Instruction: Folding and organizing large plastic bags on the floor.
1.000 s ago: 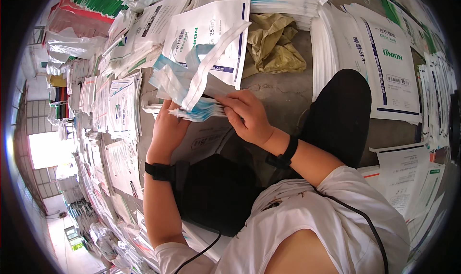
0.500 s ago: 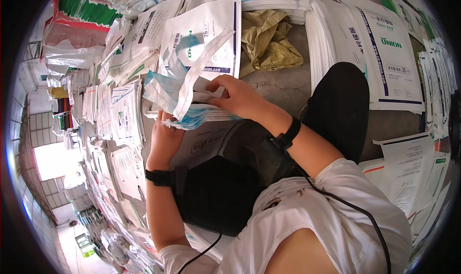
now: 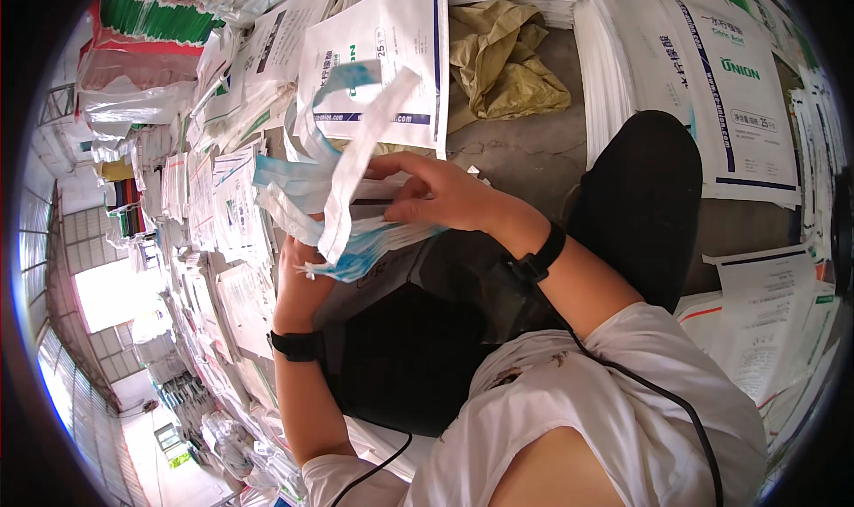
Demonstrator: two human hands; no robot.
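A layered bundle of white-and-blue woven plastic sacks [image 3: 360, 245] is held up in front of me, above my black-trousered lap. My left hand [image 3: 298, 267] grips its left end from below, with most of the fingers behind the layers. At the right side of the bundle, my right hand [image 3: 445, 196] is curled with thumb and fingers about the upper layers; its fingertips are partly hidden. A loose white strip [image 3: 345, 187] stands up from the left end, and pale blue strips [image 3: 289, 171] curl out beside it.
Printed white sacks [image 3: 378, 80] lie beyond my hands. A crumpled brown sheet [image 3: 503, 62] rests on the concrete floor [image 3: 525, 147]. Tall stacks of flat white sacks [image 3: 607, 80] stand at the right, and more piles [image 3: 236, 205] line the left.
The strips at the left end have spread and swung a little left and down. My right hand has shifted slightly right and down, and the bundle's left end has dipped.
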